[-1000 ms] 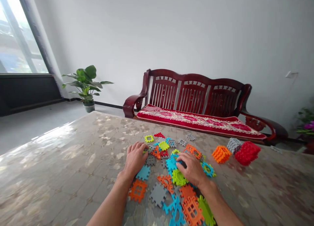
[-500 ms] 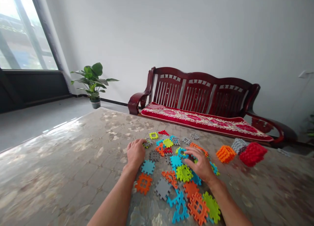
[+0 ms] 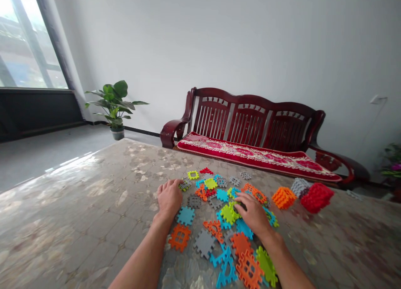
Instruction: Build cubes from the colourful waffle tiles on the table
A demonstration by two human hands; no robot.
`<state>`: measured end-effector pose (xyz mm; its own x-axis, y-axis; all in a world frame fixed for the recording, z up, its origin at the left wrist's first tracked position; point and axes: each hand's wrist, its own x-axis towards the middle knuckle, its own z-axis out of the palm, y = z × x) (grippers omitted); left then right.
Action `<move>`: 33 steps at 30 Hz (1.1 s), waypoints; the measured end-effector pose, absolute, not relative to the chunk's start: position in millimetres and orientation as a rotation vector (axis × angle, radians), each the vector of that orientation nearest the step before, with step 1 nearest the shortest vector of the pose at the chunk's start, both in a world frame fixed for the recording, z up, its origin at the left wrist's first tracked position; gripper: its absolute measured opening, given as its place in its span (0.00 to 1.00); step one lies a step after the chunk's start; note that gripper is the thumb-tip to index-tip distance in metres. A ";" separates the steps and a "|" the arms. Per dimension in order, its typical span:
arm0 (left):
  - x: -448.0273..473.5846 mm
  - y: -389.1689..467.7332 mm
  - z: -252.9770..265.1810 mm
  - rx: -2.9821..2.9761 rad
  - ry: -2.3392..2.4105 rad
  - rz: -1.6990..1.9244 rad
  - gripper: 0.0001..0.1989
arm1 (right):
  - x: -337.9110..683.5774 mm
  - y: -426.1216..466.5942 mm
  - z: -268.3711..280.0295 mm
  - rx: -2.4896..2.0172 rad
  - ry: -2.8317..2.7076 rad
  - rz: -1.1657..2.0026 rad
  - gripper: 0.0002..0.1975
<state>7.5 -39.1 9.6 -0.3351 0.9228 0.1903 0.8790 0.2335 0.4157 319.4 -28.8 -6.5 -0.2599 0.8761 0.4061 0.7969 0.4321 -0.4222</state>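
My left hand [image 3: 169, 198] rests on the table at the left edge of a spread of toothed plastic puzzle tiles, its fingers relaxed and holding nothing visible. By its fingertips lies a grey-green tile [image 3: 185, 184]. My right hand [image 3: 254, 214] is over the pile with fingers apart, touching tiles there; its palm hides some of them. Under its fingertips is a lime tile [image 3: 228, 213], beside a small blue tile [image 3: 222, 195]. Nearer me lie a flat blue tile [image 3: 186, 216], an orange window tile [image 3: 179, 237] and a grey square tile [image 3: 204, 243].
Three assembled cubes, orange [image 3: 283, 197], grey [image 3: 300, 187] and red [image 3: 317, 197], stand to the right. The patterned tabletop [image 3: 94, 222] extends left. Behind it is a wooden bench [image 3: 247, 117] with a red cover; a potted plant [image 3: 116, 107] stands at the back left.
Under my right hand the tiles have been shifted: the small blue tile now lies farther back, and the lime tile has moved left. My left hand stays in place. The view has turned slightly right.
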 end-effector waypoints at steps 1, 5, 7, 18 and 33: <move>7.5 -39.0 9.3 1.759 2.393 0.702 0.22 | 320.2 -28.3 -7.3 -1.413 -2.078 0.162 0.09; 8.0 -38.9 9.4 1.776 2.414 0.684 0.22 | 319.4 -29.9 -8.7 -1.439 -2.009 0.163 0.09; 8.5 -39.1 10.0 1.789 2.420 0.672 0.22 | 316.4 -32.5 -7.9 -1.382 -2.049 0.256 0.10; 8.6 -38.7 9.8 1.809 2.415 0.646 0.22 | 323.2 -25.1 -17.3 -1.389 -1.867 -0.051 0.17; 8.1 -37.9 9.8 1.828 2.428 0.600 0.23 | 314.8 -31.8 -9.4 -1.428 -1.957 -0.010 0.17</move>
<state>8.1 -37.9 9.8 -0.3028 0.9331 0.1941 0.9162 0.2289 0.3290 314.8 -31.8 -9.4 -0.1441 0.8317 0.5362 0.8371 0.3914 -0.3821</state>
